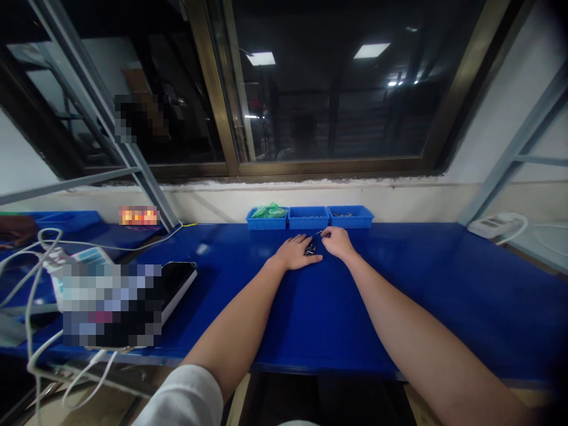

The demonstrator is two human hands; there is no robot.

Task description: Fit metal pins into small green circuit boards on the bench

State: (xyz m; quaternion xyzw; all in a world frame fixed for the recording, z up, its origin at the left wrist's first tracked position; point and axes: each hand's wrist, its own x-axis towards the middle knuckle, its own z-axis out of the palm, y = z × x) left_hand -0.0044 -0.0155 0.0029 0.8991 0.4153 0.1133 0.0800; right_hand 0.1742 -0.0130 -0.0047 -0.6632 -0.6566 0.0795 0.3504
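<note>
My left hand (294, 253) lies palm down on the blue tabletop, with its thumb stretched out and apart from the fingers. In the gap between thumb and forefinger is a little pile of dark and silvery screws (309, 250), partly hidden by the hand. Just right of the pile, my right hand (337, 242) pinches a thin silvery screw (319, 232) between thumb and fingertips, its end pointing left. The pieces are too small for me to make out their heads or threads.
Along the wall stand three blue bins: the left bin (267, 222) holds green plastic, the middle bin (309, 221) and right bin (350, 220) small metal parts. A phone-like device (177, 284) and white cables (33, 296) lie left. A power strip (497, 225) sits far right.
</note>
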